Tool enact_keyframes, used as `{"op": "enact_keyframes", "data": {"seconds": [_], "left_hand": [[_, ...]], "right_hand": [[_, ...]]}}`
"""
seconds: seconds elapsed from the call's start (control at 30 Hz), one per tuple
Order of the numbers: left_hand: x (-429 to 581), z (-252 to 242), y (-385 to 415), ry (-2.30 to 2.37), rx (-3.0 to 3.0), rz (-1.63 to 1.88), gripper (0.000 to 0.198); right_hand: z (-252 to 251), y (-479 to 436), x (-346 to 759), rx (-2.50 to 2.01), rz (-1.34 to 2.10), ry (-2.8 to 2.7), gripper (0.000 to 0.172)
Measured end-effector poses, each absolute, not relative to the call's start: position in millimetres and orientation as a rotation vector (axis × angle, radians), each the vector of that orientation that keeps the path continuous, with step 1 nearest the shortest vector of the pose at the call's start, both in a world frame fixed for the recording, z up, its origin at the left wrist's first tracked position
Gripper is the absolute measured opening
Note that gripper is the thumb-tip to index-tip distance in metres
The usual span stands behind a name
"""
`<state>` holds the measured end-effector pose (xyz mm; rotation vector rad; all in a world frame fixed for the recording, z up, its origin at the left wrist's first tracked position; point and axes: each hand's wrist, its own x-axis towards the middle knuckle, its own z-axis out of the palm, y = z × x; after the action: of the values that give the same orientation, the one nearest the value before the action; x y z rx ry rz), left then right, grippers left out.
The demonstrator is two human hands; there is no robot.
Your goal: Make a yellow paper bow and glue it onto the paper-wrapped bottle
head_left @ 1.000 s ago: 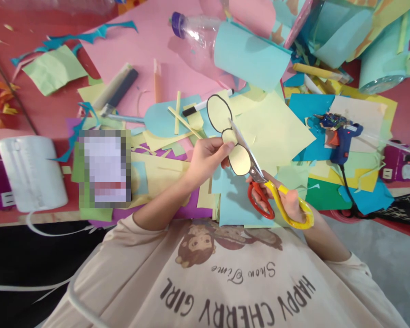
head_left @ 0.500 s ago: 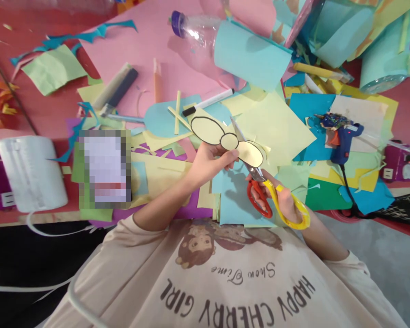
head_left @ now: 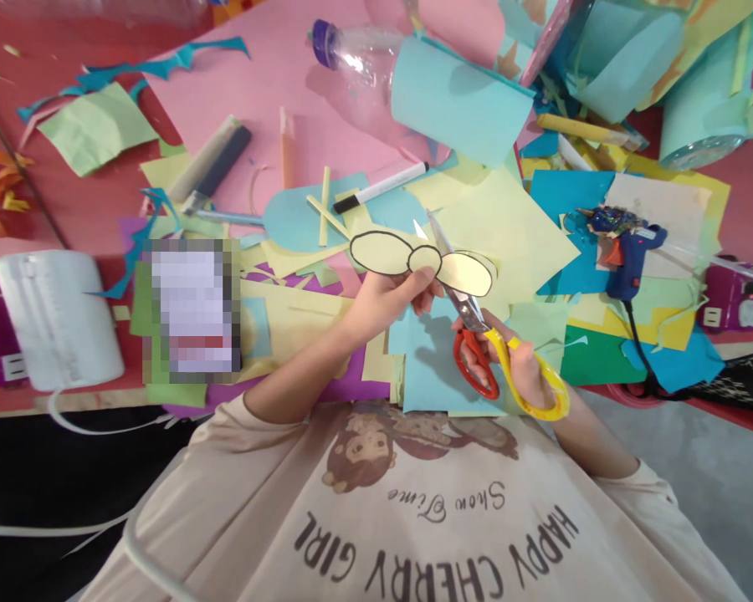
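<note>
1. The left hand point(head_left: 392, 297) has its grip clamped on a pale yellow paper cutout point(head_left: 380, 253), the thumb pressing on the lower edge of its middle circle.
2. The cutout is held above the desk point(head_left: 12, 117) in front of the person – three rounded lobes in a row, edged in black line, the small circle sitting between two longer ovals.
3. The right hand point(head_left: 527, 368) has its grip closed around the scissors point(head_left: 469, 314), with the thumb through the yellow loop and fingers in the red one.
4. The scissor blades point up and to the left, their tips slightly parted – part of their length is hidden behind the right oval of the cutout.
5. Beneath the scissors lies a light blue sheet point(head_left: 427, 368); a larger pale yellow sheet point(head_left: 514, 221) spreads out beyond the blades.
6. Past the cutout lie a white marker point(head_left: 389, 186) with a black cap and two thin yellow strips point(head_left: 325, 216), one crossing the other.
7. Farther away, a clear bottle point(head_left: 367, 63) with a purple cap lies on its side, wrapped partly in light blue paper.
8. On the right, a dark blue glue gun point(head_left: 631, 263) rests on paper sheets.
</note>
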<state>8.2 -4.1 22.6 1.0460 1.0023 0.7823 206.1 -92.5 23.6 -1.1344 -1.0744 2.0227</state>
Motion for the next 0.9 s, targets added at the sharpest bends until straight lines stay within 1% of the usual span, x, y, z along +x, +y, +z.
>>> {"op": "enact_keyframes", "data": {"seconds": [0.17, 0.4, 0.67, 0.8, 0.9], "left_hand": [[8, 24, -4, 0.989, 1.046, 0.775, 0.048], [8, 24, -4, 0.983, 1.055, 0.767, 0.049], [8, 23, -3, 0.979, 1.058, 0.776, 0.046], [6, 20, -2, 0.965, 1.067, 0.779, 0.042], [5, 17, -1, 0.948, 1.057, 0.803, 0.037]], "right_hand": [[24, -92, 205, -1.116, 2.036, -1.059, 0.085], [27, -91, 204, -1.159, 2.028, -1.049, 0.085], [24, -94, 208, -1.196, 2.006, -1.087, 0.092], [29, -95, 209, -1.246, 1.952, -1.118, 0.088], [37, -92, 211, -1.254, 1.974, -1.161, 0.082]]}}
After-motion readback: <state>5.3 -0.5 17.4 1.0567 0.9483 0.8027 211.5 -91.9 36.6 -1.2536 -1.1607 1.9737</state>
